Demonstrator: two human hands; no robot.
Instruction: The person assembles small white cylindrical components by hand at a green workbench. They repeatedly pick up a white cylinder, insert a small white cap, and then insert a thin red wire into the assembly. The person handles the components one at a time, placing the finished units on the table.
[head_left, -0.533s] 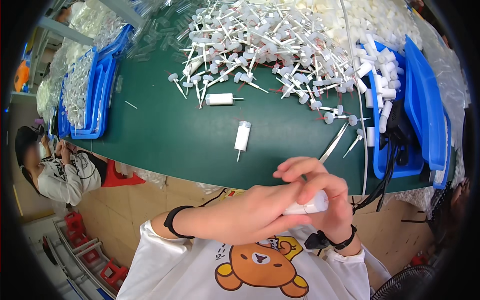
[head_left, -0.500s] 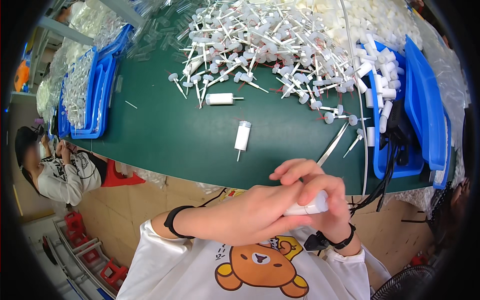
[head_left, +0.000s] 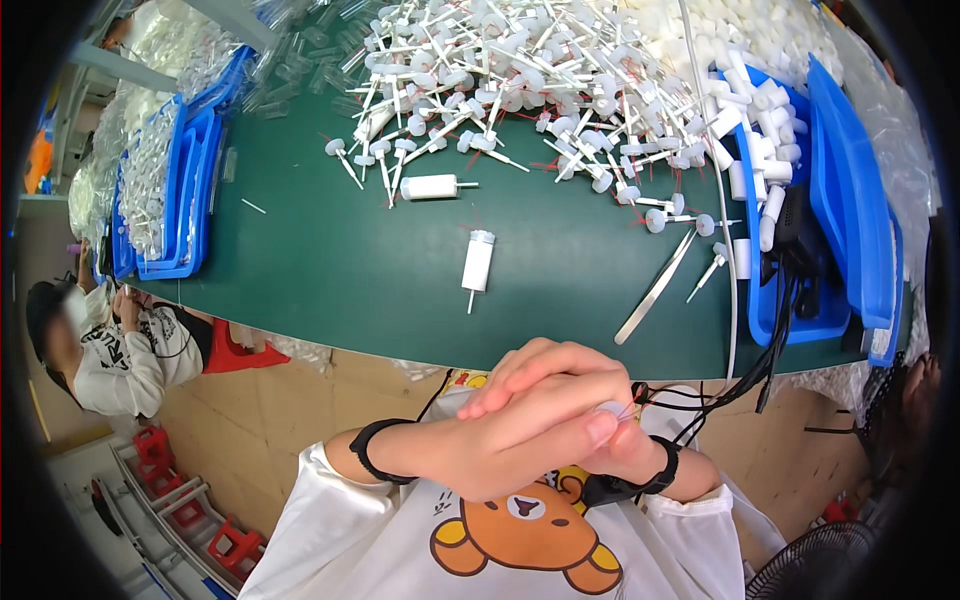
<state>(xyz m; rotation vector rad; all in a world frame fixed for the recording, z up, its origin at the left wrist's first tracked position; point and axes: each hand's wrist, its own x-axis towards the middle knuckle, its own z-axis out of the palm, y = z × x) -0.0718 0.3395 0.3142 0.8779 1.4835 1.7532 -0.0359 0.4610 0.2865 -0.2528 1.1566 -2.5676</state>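
Both my hands are clasped together in front of my chest, just off the table's near edge. My left hand (head_left: 505, 445) wraps round a white capped cylinder, its thumb pressed beside the translucent end cap (head_left: 612, 408); the cylinder's body is hidden in the palms. Red thread shows at the cap. My right hand (head_left: 630, 450) closes round the same piece from the other side, partly covered by the left. Beyond them on the table stand out two similar pieces, a white cylinder with a stem (head_left: 478, 262) and another white cylinder (head_left: 430, 187). Metal tweezers (head_left: 655, 290) lie to the right.
A large heap of white stems with translucent discs and red threads (head_left: 500, 80) covers the table's far side. Blue bins (head_left: 840, 200) with white cylinders stand at right, blue trays (head_left: 200, 200) at left. A white cable (head_left: 722, 210) crosses the table. A person sits far left.
My hands have closed together round the cylinder, covering its body, and moved slightly left. The tweezers' near end, covered before, now shows. The view has shifted a little.
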